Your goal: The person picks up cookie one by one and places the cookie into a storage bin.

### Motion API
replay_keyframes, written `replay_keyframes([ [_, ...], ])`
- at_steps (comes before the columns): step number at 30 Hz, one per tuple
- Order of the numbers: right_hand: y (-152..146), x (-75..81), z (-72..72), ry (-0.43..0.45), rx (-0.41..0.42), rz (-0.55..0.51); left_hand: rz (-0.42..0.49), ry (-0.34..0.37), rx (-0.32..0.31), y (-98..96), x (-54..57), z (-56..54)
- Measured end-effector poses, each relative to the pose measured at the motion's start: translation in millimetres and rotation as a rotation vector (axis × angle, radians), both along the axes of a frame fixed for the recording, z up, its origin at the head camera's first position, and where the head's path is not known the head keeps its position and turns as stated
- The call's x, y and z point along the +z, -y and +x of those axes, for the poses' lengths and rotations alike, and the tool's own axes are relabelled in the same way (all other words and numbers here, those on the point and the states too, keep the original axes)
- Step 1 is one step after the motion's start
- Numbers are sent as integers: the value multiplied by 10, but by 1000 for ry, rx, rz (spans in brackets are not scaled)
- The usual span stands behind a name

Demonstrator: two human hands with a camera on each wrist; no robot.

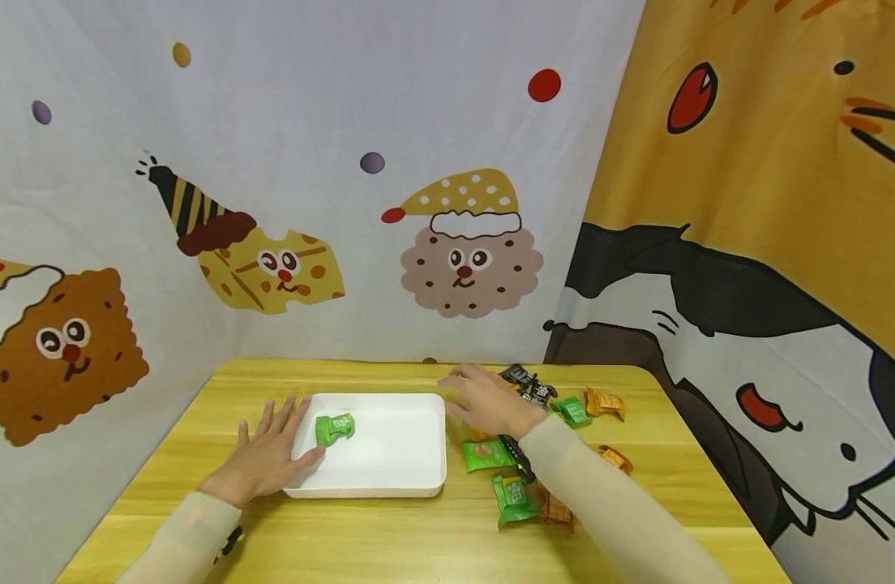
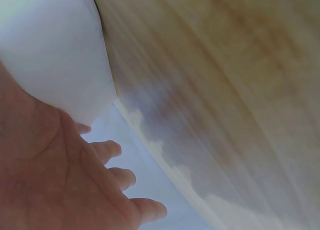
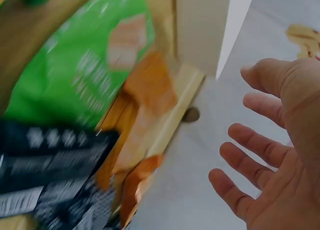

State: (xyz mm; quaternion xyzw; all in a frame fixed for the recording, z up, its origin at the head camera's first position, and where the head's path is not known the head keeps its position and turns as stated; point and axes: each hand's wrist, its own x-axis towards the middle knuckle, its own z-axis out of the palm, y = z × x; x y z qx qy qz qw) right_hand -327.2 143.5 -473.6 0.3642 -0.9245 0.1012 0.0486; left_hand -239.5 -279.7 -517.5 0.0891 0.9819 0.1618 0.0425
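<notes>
A white tray lies on the table with one green wrapped candy in its left part. My left hand is at the tray's left side, fingers spread, thumb over the rim; whether it presses on the tray I cannot tell. Over the pile of wrapped candies to the right of the tray is my right hand, its fingers extended and holding nothing in the right wrist view. Beneath and around it lie green packets, black packets and orange packets. The right hand and forearm hide part of the pile.
The yellow wood-grain table ends at a hanging white cloth with cartoon biscuits at the back. An orange and black cartoon curtain hangs along the right side. Near the right forearm lies another green candy.
</notes>
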Motion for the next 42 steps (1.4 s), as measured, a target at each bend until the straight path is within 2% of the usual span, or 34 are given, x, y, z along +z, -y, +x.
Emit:
replay_keyframes([
  [4, -169, -43, -55, 15, -49, 7, -4, 5, 0, -7, 1, 1],
  [14, -431, -171, -190, 125, -185, -16, 15, -3, 3, -3, -22, 23],
  [21, -565, -217, -304, 164, -251, 30, 17, -4, 0, -2, -22, 31],
  [30, -697, -271, -418, 207, -265, 37, 9, -6, 6, -10, -9, 2],
  [42, -641, -296, -438, 230, -279, 39, 9, 4, 11, -9, -25, 10],
])
